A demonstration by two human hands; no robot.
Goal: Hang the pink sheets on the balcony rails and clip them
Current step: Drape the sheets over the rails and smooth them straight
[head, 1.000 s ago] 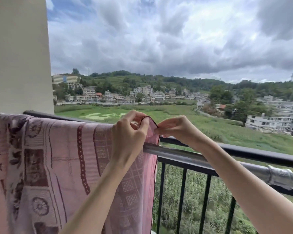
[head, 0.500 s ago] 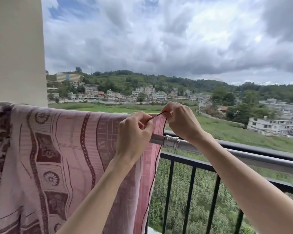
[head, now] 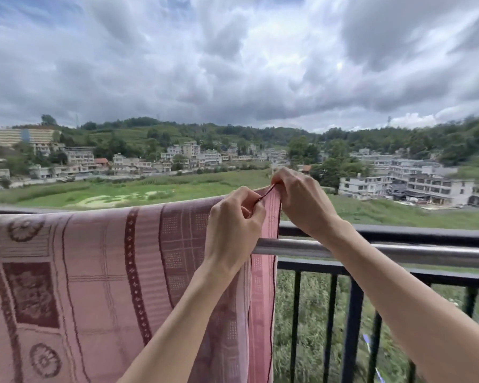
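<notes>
Left hand [head: 233,228] & right hand [head: 302,203] both pinch the dark-red hemmed top edge of the pink sheet [head: 94,286], fingers closed tight on the cloth, hands near each other at its right end. Sheet is pink w/ maroon woven bands, grid squares & round flower motifs; it drapes over the steel rail [head: 398,251], hanging down the near side. Black balcony railing [head: 354,313] stands behind.

We see a pink sheet [head: 100,272] woven with maroon stripes, dotted bands, grid checks and round flower medallions, its hem edged dark red, beside a black balcony railing [head: 354,313] carrying a silver-grey pole [head: 398,251].
</notes>
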